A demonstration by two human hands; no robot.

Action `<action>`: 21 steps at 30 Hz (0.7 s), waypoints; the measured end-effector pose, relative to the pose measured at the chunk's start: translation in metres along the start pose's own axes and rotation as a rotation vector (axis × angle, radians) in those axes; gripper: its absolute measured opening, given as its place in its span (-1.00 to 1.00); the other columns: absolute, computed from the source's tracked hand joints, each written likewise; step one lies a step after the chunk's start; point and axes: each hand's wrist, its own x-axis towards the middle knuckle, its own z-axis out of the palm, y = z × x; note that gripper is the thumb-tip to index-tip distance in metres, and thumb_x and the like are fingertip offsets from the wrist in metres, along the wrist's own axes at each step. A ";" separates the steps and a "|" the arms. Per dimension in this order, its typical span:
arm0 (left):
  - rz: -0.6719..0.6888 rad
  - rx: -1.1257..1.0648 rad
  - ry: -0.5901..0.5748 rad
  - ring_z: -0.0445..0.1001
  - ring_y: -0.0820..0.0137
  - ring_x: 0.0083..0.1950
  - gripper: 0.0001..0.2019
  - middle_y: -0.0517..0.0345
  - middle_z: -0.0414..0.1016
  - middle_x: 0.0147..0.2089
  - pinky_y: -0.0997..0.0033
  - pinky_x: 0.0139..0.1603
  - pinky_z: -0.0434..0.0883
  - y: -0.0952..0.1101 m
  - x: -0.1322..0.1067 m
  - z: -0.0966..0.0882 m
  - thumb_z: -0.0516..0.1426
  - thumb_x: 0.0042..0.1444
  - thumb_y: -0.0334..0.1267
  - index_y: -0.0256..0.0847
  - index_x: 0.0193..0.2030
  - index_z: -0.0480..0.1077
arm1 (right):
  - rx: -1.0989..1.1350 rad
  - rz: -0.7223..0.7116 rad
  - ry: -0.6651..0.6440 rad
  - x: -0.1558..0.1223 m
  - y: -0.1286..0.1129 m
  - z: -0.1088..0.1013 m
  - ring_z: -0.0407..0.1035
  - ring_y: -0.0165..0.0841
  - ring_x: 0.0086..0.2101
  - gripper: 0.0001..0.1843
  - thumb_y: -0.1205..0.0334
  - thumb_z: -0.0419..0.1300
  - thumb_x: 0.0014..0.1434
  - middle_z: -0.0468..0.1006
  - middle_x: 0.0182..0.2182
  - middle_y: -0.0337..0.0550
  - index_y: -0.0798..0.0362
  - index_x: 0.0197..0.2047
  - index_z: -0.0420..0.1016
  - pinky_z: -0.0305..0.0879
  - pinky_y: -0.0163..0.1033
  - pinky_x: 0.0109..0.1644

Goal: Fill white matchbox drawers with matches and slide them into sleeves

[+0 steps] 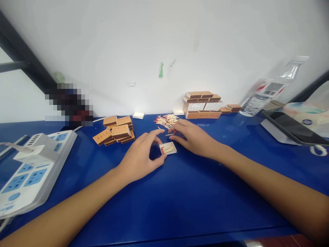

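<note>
My left hand (pixel 141 156) holds the left end of a small white matchbox tray (pixel 172 152) between thumb and fingers. Several red-tipped matches (pixel 167 148) lie inside the tray. Just beyond it, my right hand (pixel 189 135) pinches a single match (pixel 169 134) at the fingertips. Behind both hands a loose pile of matches (pixel 166 120) with red heads is spread on the blue table (pixel 177 202). One stray match lies between the pile and my left fingers.
Orange matchboxes (pixel 120 131) are heaped at left, and more matchboxes (pixel 203 115) are stacked by the wall. White trays (pixel 138 115) stand at the back. A power strip (pixel 38 175) lies left; a plastic bottle (pixel 267 91) and a phone (pixel 295 127) are right.
</note>
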 end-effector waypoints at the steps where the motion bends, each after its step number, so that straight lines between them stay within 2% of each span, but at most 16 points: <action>1: 0.001 -0.002 -0.004 0.53 0.20 0.08 -0.33 0.15 0.61 0.01 0.07 0.20 0.45 0.000 0.000 0.000 0.31 0.19 -0.34 -0.04 0.40 0.20 | 0.000 0.014 -0.018 0.002 0.003 0.002 0.39 -0.18 -0.07 -0.89 0.23 0.18 0.43 0.49 -0.10 -0.01 0.04 -0.04 0.48 0.31 -0.10 0.02; 5: -0.011 0.013 -0.008 0.53 0.20 0.07 -0.35 0.15 0.61 0.01 0.08 0.17 0.45 0.000 0.001 -0.001 0.29 0.20 -0.32 -0.04 0.40 0.20 | 0.012 0.071 -0.099 0.008 0.005 0.005 0.35 -0.21 -0.15 -0.87 0.23 0.16 0.43 0.46 -0.18 -0.05 0.04 -0.20 0.45 0.28 -0.13 -0.07; 9: -0.023 0.028 0.008 0.53 0.19 0.07 -0.35 0.15 0.62 0.00 0.08 0.16 0.44 -0.001 0.001 -0.002 0.30 0.20 -0.31 -0.03 0.39 0.21 | 0.008 0.018 -0.083 0.005 0.000 -0.001 0.32 -0.19 -0.15 -0.85 0.27 0.09 0.44 0.48 -0.20 -0.04 0.03 -0.22 0.40 0.27 -0.11 -0.05; 13: -0.031 0.039 0.024 0.53 0.19 0.06 -0.33 0.17 0.62 -0.01 0.09 0.16 0.44 -0.001 0.001 -0.001 0.30 0.19 -0.33 -0.03 0.40 0.20 | 0.069 0.012 0.037 0.000 -0.003 -0.009 0.34 -0.18 -0.12 -0.88 0.30 0.07 0.44 0.54 -0.18 -0.03 0.01 -0.09 0.43 0.29 -0.10 -0.03; 16: -0.052 0.040 0.026 0.53 0.20 0.07 -0.33 0.17 0.62 0.00 0.10 0.17 0.44 -0.001 0.001 -0.001 0.31 0.18 -0.32 -0.04 0.40 0.20 | 0.107 -0.031 0.077 0.000 -0.010 -0.012 0.37 -0.16 -0.03 -0.77 0.28 0.03 0.48 0.58 -0.07 0.00 0.00 0.05 0.49 0.30 -0.05 0.08; 18: -0.058 0.040 0.030 0.53 0.20 0.08 -0.33 0.17 0.62 0.00 0.10 0.18 0.44 -0.001 0.001 -0.001 0.32 0.18 -0.32 -0.04 0.39 0.21 | 0.168 0.008 0.097 0.001 -0.017 -0.011 0.41 -0.19 -0.08 -0.76 0.25 0.05 0.47 0.62 -0.12 -0.05 -0.01 0.01 0.54 0.33 -0.06 0.05; 21: -0.064 0.028 0.056 0.54 0.19 0.09 -0.33 0.17 0.62 0.00 0.09 0.19 0.44 -0.001 0.001 -0.002 0.32 0.17 -0.33 -0.04 0.38 0.21 | 0.383 0.173 0.147 0.003 -0.028 -0.007 0.46 -0.27 -0.24 -0.81 0.14 0.17 0.41 0.65 -0.24 -0.12 0.00 -0.13 0.58 0.38 -0.14 -0.12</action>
